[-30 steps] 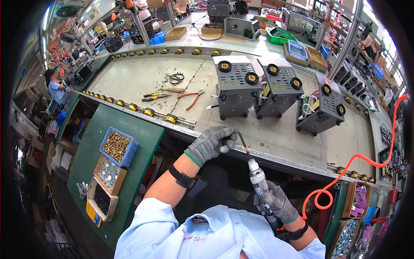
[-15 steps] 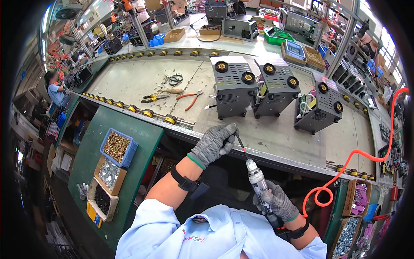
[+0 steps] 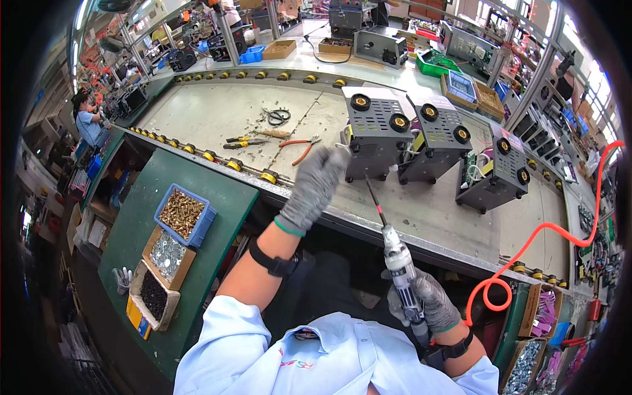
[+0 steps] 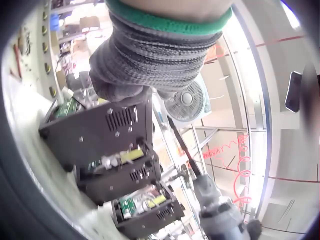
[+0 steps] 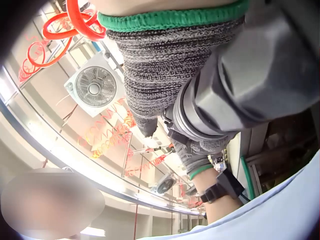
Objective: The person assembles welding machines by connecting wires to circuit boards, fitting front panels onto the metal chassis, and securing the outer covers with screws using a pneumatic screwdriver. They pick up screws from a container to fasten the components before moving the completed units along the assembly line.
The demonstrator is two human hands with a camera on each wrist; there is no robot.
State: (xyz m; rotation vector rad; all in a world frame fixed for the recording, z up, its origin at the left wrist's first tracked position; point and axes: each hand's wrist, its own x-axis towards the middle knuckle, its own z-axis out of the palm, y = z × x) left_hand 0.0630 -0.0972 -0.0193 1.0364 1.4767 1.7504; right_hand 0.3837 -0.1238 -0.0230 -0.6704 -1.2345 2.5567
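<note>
The gloved right hand [image 3: 428, 304] grips a pneumatic screwdriver [image 3: 403, 270], its long bit pointing up toward the nearest metal case. In the right wrist view the right hand [image 5: 160, 70] is wrapped around the dark tool body [image 5: 220, 100]. The gloved left hand [image 3: 315, 187], blurred, is raised at the left side of the leftmost dark case [image 3: 372, 155], clear of the bit. In the left wrist view the left hand [image 4: 145, 60] has its fingers bent beside the top of a case [image 4: 95, 135]; whether they touch it or hold anything is hidden. Two more cases [image 3: 434, 155] [image 3: 497, 181] stand to the right.
Pliers [image 3: 304, 151] and cutters lie left of the cases. A green side table [image 3: 217, 164] bears a blue bin [image 3: 204, 224] of brass parts and boxes of washers and black screws. An orange air hose [image 3: 546, 230] coils at right. Rollers [image 3: 268, 176] line the bench edge.
My left hand has left the screwdriver's bit tip and moved up and left toward the leftmost case. The right hand still holds the tool, and the head view has shifted slightly.
</note>
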